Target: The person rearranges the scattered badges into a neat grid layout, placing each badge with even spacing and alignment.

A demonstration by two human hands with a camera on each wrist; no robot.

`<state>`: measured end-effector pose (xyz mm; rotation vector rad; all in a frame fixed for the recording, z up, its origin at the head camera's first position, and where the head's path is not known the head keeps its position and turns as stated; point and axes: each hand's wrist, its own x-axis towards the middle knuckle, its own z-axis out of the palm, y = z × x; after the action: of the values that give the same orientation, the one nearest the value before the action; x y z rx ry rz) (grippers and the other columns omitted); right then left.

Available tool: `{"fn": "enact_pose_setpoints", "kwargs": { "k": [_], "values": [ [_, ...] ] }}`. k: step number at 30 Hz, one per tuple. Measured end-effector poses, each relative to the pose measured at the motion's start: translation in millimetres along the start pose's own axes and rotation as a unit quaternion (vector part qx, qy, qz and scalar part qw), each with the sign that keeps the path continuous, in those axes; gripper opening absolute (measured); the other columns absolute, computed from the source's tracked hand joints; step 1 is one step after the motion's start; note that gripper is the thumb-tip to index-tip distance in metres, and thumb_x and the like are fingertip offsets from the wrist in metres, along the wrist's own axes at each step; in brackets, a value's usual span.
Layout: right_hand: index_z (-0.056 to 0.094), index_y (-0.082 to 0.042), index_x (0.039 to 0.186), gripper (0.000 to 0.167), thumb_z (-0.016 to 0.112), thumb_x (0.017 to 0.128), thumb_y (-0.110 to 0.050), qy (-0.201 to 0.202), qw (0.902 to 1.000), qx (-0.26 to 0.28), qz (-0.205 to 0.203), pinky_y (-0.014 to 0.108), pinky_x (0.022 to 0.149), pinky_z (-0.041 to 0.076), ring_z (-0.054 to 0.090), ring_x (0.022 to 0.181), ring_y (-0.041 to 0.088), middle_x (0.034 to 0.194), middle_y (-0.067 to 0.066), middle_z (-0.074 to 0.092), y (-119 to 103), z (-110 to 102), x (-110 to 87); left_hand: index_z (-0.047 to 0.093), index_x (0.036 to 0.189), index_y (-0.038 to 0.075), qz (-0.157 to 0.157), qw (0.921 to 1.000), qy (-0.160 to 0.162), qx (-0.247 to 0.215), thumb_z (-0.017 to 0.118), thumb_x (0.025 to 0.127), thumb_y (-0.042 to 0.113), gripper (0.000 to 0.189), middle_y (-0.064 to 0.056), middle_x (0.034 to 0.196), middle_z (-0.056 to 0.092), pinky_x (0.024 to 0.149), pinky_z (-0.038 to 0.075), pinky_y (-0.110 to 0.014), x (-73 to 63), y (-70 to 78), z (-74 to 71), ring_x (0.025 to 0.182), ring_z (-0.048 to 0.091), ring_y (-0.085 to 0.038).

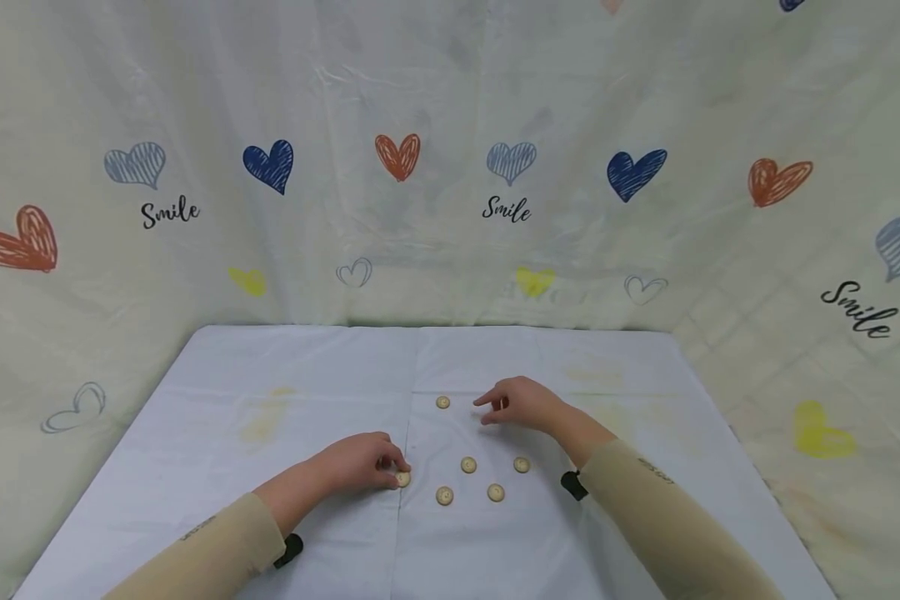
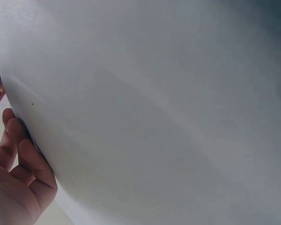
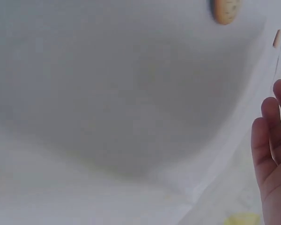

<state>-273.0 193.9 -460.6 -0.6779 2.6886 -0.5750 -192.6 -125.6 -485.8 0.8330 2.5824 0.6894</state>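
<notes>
My left hand (image 1: 356, 462) is low over the white table, thumb and fingertips pinching the edge of a small round beige biscuit (image 1: 403, 479). In the left wrist view the left hand (image 2: 23, 173) has its fingers curled at the cloth, and the biscuit is hidden. My right hand (image 1: 525, 404) hovers above the table with loosely bent fingers and holds nothing. Left of its fingertips lies a single biscuit (image 1: 442, 402). The right wrist view shows the right hand (image 3: 274, 140) with fingers extended, apart from a dotted biscuit (image 3: 226, 10).
Nearer the front, between the hands, lie several more biscuits, among them one at centre (image 1: 468, 465) and one further right (image 1: 522, 465). A white cloth (image 1: 330, 367) covers the table. Behind it hangs a pale curtain (image 1: 435, 233) printed with hearts.
</notes>
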Motion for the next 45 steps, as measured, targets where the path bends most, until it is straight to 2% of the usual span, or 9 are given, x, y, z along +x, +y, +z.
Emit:
{"fn": "enact_pose_setpoints", "kwargs": {
  "k": [8,14,18,23,34,45],
  "values": [
    [0.076,-0.021,0.116,0.034,0.080,0.084,-0.032,-0.002,0.9992,-0.004,-0.041,0.027,0.069,0.047,0.054,0.074,0.006,0.080,-0.016,0.059,25,-4,-52.4,0.077,0.102,0.026,-0.006,1.0000,0.000,0.000,0.079,0.086,0.026,0.016,0.013,0.085,0.054,0.073,0.045,-0.029,-2.2,-1.8,1.3,0.078,0.050,-0.006],
    [0.076,-0.020,0.116,0.033,0.079,0.085,-0.032,0.000,0.9977,0.006,-0.068,0.025,0.066,0.048,0.054,0.074,0.004,0.081,-0.017,0.060,32,-4,-72.5,0.077,0.101,0.027,-0.020,0.9998,0.002,0.000,0.079,0.085,0.025,0.016,0.013,0.084,0.054,0.073,0.045,-0.030,-4.3,-2.4,1.7,0.078,0.050,-0.006],
    [0.077,-0.021,0.114,0.030,0.079,0.085,-0.031,0.004,0.9978,0.016,-0.064,0.026,0.066,0.048,0.055,0.074,0.005,0.080,-0.018,0.060,33,0,-77.8,0.077,0.101,0.028,-0.019,0.9998,0.003,-0.001,0.078,0.086,0.025,0.015,0.013,0.084,0.054,0.073,0.045,-0.030,-2.8,-1.3,2.2,0.078,0.050,-0.007],
    [0.078,-0.022,0.111,0.027,0.079,0.085,-0.030,-0.010,0.9982,0.022,-0.054,0.026,0.067,0.047,0.054,0.073,0.004,0.078,-0.017,0.060,36,8,-81.0,0.077,0.101,0.029,-0.019,0.9998,0.002,-0.001,0.078,0.086,0.026,0.015,0.014,0.083,0.053,0.074,0.044,-0.030,0.1,-0.3,3.3,0.078,0.050,-0.007],
    [0.079,-0.025,0.108,0.025,0.081,0.083,-0.030,-0.025,0.9983,-0.027,-0.045,0.026,0.069,0.045,0.051,0.072,0.004,0.076,-0.018,0.056,35,17,-78.1,0.077,0.101,0.030,-0.019,0.9998,0.003,-0.002,0.079,0.085,0.027,0.016,0.013,0.083,0.053,0.073,0.044,-0.030,2.3,-3.7,4.7,0.078,0.050,-0.007],
    [0.079,-0.024,0.106,0.022,0.080,0.084,-0.026,-0.028,0.9976,-0.032,-0.054,0.026,0.069,0.044,0.049,0.072,0.004,0.076,-0.017,0.055,33,18,-77.3,0.077,0.101,0.031,-0.017,0.9999,0.001,-0.001,0.079,0.085,0.028,0.016,0.014,0.083,0.053,0.072,0.044,-0.028,1.9,-5.2,5.4,0.077,0.050,-0.006]
  ]
}}
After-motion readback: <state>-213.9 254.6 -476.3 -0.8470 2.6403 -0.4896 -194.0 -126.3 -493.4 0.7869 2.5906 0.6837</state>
